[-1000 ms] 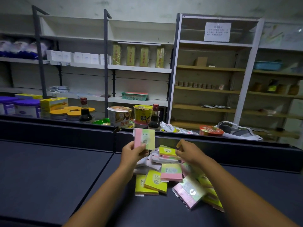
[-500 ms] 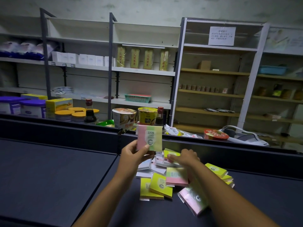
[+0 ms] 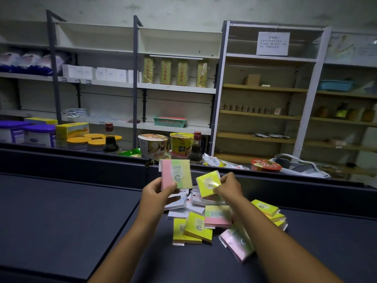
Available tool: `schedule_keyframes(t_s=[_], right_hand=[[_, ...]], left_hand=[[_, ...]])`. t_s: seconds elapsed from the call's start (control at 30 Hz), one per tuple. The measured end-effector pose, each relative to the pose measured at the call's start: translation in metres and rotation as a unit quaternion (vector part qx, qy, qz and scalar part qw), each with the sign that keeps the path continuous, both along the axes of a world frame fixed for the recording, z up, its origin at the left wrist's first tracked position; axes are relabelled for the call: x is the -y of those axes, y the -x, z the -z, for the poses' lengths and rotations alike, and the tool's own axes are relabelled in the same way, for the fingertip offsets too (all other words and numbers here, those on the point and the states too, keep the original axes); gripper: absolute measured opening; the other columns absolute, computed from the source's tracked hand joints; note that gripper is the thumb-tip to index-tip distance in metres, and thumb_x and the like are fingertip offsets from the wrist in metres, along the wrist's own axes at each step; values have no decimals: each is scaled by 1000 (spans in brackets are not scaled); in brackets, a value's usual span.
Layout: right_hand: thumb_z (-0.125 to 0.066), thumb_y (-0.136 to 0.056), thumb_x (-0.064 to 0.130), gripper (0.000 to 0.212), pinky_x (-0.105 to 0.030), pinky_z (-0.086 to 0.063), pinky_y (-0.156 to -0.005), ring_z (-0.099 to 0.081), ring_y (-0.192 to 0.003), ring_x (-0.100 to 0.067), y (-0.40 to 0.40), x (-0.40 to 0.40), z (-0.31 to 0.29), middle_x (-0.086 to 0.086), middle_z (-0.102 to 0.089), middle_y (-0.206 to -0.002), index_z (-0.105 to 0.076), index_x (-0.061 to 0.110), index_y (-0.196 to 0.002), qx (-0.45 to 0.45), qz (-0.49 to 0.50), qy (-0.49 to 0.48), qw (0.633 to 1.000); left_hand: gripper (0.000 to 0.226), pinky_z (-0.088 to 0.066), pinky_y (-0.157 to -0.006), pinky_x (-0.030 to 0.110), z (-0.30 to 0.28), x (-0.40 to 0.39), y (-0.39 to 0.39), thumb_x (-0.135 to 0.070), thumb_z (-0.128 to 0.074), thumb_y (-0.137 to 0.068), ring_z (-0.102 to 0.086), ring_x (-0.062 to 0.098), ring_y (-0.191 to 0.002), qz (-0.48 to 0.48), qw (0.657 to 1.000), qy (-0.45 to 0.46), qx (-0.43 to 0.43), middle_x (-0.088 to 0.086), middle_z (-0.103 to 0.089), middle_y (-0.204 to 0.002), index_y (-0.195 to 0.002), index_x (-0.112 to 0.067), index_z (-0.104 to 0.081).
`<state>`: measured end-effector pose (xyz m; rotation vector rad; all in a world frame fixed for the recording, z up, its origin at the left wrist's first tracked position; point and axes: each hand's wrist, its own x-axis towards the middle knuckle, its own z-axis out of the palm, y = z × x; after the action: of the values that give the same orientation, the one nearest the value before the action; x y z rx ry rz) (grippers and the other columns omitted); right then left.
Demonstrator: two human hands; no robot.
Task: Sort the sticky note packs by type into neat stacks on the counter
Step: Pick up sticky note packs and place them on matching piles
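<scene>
Sticky note packs (image 3: 206,221) lie in a messy heap on the dark counter (image 3: 61,211), right in front of the person, and no neat stack shows anywhere yet. The left hand (image 3: 157,194) holds up one pack with pink, green and yellow stripes (image 3: 176,174); the thumb is on its front and the number 2209 can be read on it. The right hand (image 3: 228,187) pinches a plain yellow pack (image 3: 208,183) by its edge, lifted just above the heap. The two packs are near each other but not touching. They look like two different kinds, so it seems the person is checking which kind is which. That is the picking and telling-apart step, and the sorting looks like it has only just begun. In the heap there are more yellow packs marked 2207 (image 3: 199,227), another striped pack (image 3: 217,216), some white packs (image 3: 181,209) and a pink pack (image 3: 236,244) partly hidden under the right arm. Three more yellow packs (image 3: 267,209) sit piled at the right side. Next, each held pack needs its own spot on a bare part of the counter, away from the heap. The striped one should start one stack and the yellow one another. Each should go down flat, with edges lined up, so later packs can sit square on top.
</scene>
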<state>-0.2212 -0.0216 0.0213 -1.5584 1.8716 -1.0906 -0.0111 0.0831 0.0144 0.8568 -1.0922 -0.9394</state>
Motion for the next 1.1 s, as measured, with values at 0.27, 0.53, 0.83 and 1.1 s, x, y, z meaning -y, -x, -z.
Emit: schedule_keyframes(t_s=[0.27,0.53,0.83,1.1], right_hand=[[-66,-85,-7,37,-39,-61,-79,-67,-101,-24,5,-79,7,-4,-64,-111,-52,20,-106,228,-66,155,959],[-58,-90,-10,46,-20,-57,-64,-76,-83,-16,20,-180,10,-3,-64,-116,-57,30,-112,309,-141,207,917],[-57,-94,-7,49,-25,-60,-70,-75,-89,-17,-6,-227,-7,0,-64,-117,-59,38,-114,284,-212,226,907],[-61,-93,-5,47,-21,-59,-72,-72,-95,-8,-88,-241,-13,-4,-64,-118,-60,37,-114,281,-253,235,896]], left_hand=[[32,-61,-72,27,0,-43,-2,-10,-72,-87,-75,23,-90,-67,997,30,-39,4,-76,-104,-115,-20,-60],[43,-60,-69,23,-3,-116,11,-14,-72,-84,-76,21,-86,-111,991,59,-34,-1,-77,-99,-119,-26,-51],[43,-62,-73,27,-6,-168,-15,-9,-72,-85,-76,23,-87,-151,987,57,-22,6,-77,-97,-114,-28,-47],[36,-61,-72,27,-13,-200,-95,-7,-73,-84,-75,23,-86,-174,981,81,10,7,-76,-97,-107,-27,-54]])
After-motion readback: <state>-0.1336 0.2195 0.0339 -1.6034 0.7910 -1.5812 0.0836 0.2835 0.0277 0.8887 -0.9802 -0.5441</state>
